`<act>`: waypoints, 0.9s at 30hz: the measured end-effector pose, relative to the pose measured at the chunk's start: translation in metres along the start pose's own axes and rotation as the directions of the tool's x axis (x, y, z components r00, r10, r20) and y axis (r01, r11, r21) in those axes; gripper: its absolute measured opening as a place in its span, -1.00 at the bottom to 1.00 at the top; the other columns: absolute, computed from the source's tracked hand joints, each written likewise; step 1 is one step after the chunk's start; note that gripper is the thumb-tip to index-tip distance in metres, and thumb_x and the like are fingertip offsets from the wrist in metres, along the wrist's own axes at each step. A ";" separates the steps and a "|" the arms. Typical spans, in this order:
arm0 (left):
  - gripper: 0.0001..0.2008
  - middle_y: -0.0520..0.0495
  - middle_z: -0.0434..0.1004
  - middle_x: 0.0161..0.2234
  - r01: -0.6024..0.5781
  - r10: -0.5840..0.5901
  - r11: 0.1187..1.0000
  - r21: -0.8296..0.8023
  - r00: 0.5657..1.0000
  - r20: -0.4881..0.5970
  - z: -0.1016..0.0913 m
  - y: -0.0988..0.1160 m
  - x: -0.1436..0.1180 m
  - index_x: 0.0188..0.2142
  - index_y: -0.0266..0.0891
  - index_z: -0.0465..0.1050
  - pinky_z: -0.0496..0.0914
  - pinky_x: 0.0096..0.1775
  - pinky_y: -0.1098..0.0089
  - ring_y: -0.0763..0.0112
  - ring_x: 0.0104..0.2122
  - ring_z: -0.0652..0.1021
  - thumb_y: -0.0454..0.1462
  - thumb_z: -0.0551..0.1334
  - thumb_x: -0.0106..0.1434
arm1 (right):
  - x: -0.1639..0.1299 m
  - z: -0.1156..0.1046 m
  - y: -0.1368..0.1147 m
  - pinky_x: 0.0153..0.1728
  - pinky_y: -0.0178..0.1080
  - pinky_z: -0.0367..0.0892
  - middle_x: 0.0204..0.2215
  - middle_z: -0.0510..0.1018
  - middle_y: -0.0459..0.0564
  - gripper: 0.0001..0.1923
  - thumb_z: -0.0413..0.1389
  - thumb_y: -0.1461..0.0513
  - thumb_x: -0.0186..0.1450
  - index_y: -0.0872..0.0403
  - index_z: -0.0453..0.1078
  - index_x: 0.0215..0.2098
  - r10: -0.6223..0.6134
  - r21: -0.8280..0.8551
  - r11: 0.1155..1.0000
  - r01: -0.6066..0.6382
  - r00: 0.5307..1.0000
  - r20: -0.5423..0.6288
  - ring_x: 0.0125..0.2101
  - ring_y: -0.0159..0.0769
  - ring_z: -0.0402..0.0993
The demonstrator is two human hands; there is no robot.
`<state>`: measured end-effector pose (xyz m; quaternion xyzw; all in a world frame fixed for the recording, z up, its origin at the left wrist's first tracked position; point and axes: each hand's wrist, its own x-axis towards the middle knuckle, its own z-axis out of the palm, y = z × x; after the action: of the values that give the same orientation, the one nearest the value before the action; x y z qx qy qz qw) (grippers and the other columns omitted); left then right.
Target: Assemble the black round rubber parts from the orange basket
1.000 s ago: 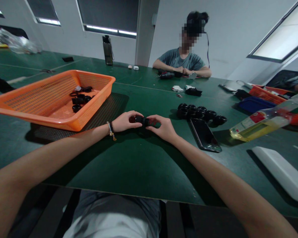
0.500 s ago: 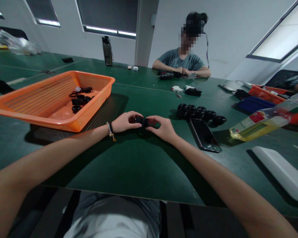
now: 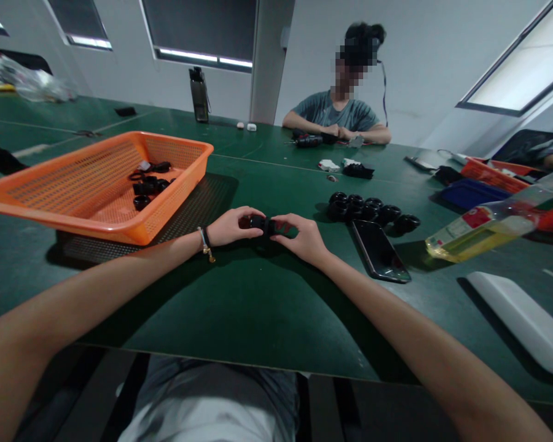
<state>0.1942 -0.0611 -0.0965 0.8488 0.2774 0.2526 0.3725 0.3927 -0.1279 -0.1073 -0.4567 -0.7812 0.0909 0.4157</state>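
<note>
Both my hands meet over the green table, gripping a small black round part between them. My left hand pinches its left end and my right hand pinches its right end. Fingers hide most of the part. To the right, a row of several similar black round parts stands on the table. An orange mesh basket at the left holds several more black parts.
A dark phone lies right of my right hand. Farther right are an oil bottle on its side and a white flat object. Across the table a seated person handles small items. A dark bottle stands at the back.
</note>
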 end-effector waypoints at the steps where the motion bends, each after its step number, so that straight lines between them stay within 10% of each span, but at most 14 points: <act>1: -0.56 -0.12 0.43 -0.18 0.000 0.000 1.000 -0.004 1.000 0.002 0.000 0.000 0.000 -0.14 -0.32 0.38 0.35 -0.23 0.37 0.38 -0.28 0.45 -0.11 0.24 0.03 | 0.000 0.000 0.000 -0.31 -0.21 0.39 -0.38 0.55 -0.05 -0.72 0.21 0.26 0.06 0.05 0.43 -0.22 0.006 0.005 1.000 -0.006 1.000 0.000 -0.38 -0.30 0.47; 27: -0.60 -0.11 0.44 -0.18 -0.021 0.021 1.000 0.010 1.000 -0.002 0.001 -0.003 0.000 -0.14 -0.30 0.39 0.35 -0.24 0.40 0.40 -0.28 0.46 -0.14 0.24 0.05 | 0.000 0.001 0.000 -0.32 -0.24 0.39 -0.40 0.55 -0.07 -0.72 0.21 0.28 0.05 0.07 0.41 -0.24 0.037 0.046 0.998 -0.038 0.999 0.019 -0.40 -0.34 0.47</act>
<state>0.1943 -0.0597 -0.0993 0.8532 0.2702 0.2560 0.3654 0.3916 -0.1273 -0.1077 -0.4606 -0.7740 0.1210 0.4173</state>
